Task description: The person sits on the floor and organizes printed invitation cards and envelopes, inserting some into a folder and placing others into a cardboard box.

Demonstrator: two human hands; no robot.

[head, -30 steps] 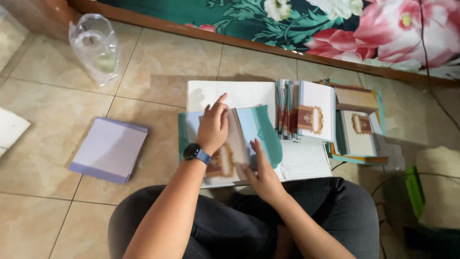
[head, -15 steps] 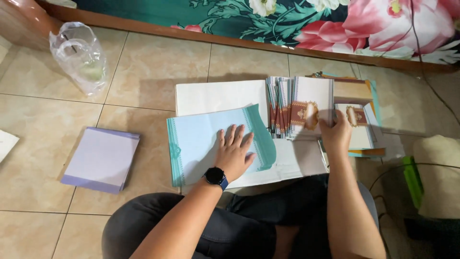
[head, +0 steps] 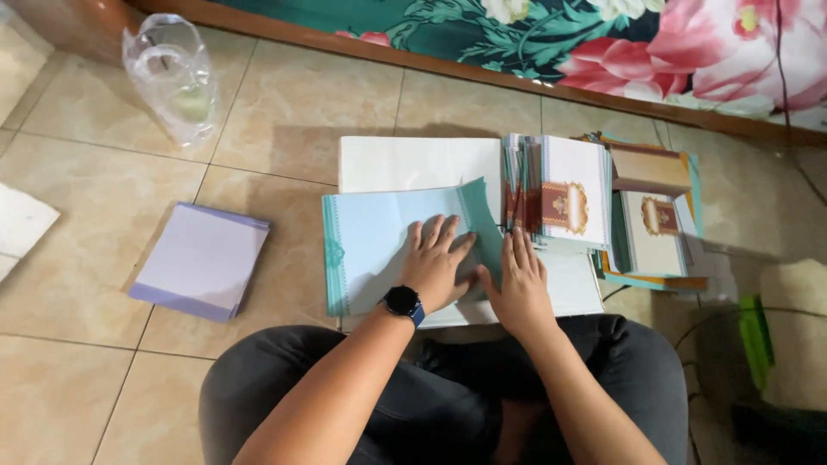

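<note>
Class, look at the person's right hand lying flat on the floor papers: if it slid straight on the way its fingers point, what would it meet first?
Probably the stack of white cards with ornate brown emblems: the right hand points up-frame, its fingertips just short of that stack's near edge.

A pale blue folder (head: 388, 250) with teal edging, a lilac paper stack (head: 201, 261), beige marbled floor tiles (head: 293, 112).

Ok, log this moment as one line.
left hand: flat on teal folder | right hand: pressing its folded flap | card stack: beside, untouched

Clear crumpled plastic bag (head: 170, 76) on tiles, far left of cards.
</note>
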